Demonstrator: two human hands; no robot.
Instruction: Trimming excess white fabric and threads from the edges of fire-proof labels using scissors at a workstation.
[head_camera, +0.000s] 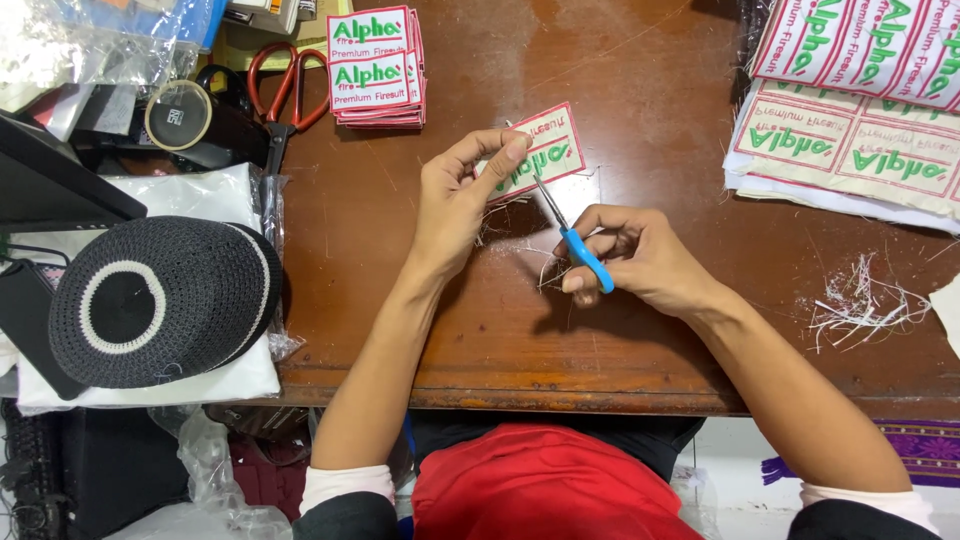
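A white-and-red patch (535, 152) is pinched by the left hand (458, 195). Small blue-handled scissors (572, 237) are gripped by the right hand (640, 258), blades touching the patch. A patch stack (377, 68) is seen at 11 o'clock.

We note a worn brown wooden surface (640, 90), evenly lit; pale floor (730, 480) and a purple mat (900, 450) below.

just one view here, a head-worn cam looking nearly straight down at a brown wooden table (640, 80), pretty close up. far edge of the table sits at 12 o'clock, the wearer's red lap (545, 485) at 6.
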